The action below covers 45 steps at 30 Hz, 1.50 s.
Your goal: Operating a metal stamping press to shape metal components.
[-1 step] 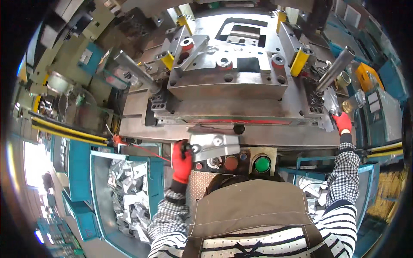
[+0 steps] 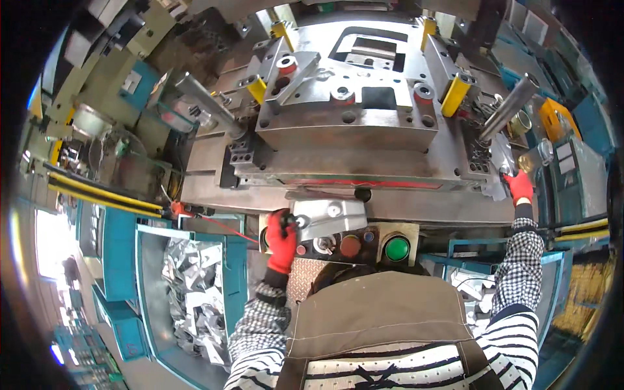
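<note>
My left hand, in a red glove with dark fingers, is closed on the left end of a silver sheet-metal part. The part has a round feature near its middle and another beside my fingers. It is above the control panel, in front of the press die. Far to the right, my right hand, also gloved in red, has its fingers closed at the edge of thin silver metal pieces beside the die. Its fingertips are partly hidden.
A green button and a red button face up on the panel. Blue bins with metal pieces stand at left and right. Steel guide posts rise at left and right. A glass jar stands at far right.
My left hand and the sheet-metal part have shifted slightly right, and the part has tilted a little. My right hand stays at the metal pieces. The whole view has shifted slightly.
</note>
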Each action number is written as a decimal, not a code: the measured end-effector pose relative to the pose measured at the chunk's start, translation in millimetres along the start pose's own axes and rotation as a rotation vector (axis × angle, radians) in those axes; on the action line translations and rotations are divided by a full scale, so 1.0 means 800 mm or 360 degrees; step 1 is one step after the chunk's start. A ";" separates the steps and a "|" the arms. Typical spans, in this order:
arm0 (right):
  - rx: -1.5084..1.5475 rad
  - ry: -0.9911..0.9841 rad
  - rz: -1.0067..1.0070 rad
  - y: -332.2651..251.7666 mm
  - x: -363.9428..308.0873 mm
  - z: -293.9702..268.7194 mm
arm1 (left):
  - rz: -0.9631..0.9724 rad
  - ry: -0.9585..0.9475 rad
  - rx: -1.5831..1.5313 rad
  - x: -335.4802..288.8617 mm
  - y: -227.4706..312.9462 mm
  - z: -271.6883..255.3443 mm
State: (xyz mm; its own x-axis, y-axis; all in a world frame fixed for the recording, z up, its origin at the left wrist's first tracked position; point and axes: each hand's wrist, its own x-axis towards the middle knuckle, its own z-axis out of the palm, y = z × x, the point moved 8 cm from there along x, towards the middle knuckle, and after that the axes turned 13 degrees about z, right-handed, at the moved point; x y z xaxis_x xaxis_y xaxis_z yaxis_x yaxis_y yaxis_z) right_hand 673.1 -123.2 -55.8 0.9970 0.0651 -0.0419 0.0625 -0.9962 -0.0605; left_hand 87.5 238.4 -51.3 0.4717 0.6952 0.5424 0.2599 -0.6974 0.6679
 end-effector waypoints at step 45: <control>0.0109 -0.1022 -0.2531 -0.613 -0.123 -0.064 | -0.0548 0.0442 0.0323 -0.172 -0.075 -0.126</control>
State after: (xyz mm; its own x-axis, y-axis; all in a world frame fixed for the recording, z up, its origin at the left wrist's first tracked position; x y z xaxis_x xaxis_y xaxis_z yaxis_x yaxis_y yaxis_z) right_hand 546.4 356.0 28.8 -0.2164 0.9398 -0.2644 0.8779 0.0689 -0.4738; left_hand -77.9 202.0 -114.7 0.0938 0.8925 0.4413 0.5336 -0.4193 0.7345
